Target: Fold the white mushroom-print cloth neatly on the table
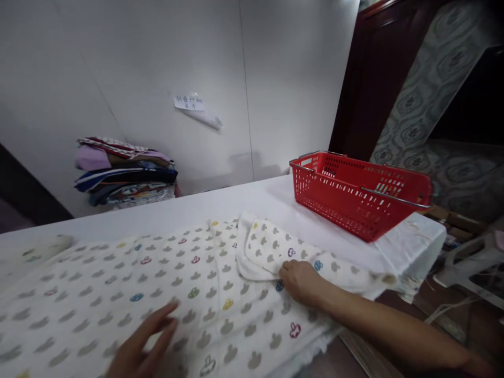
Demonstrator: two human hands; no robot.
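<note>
A white blanket (192, 278) with grey, blue, green, yellow and red mushroom prints lies across the lower left and lower middle of the frame, spread over a white-covered table (236, 202). Toward the centre right, part of it is folded over, with a rounded corner showing. The right hand (301, 283), right of centre, has its fingers curled together and pinches the edge of this folded part; its forearm runs to the lower right corner of the frame and hides some of the blanket's near edge. The left hand (144, 344), at the bottom of the frame left of centre, is slightly blurred, thumb and fingers spread apart and holding nothing; whether it touches the blanket I cannot tell. A red basket (333, 202) with metal handles takes up the table at the right, behind the blanket's right end and just apart from it. At the left, beyond the table's far edge, a stack of folded clothes (126, 173) stands against a pale wall (157, 42). Above and right of the stack, a paper label (189, 103) sticks to the wall, its lower part curling away. A dark red door (384, 68) and patterned wallpaper (411, 105) fill the upper right, and a pale plastic stool (468, 262) stands at the right edge.
</note>
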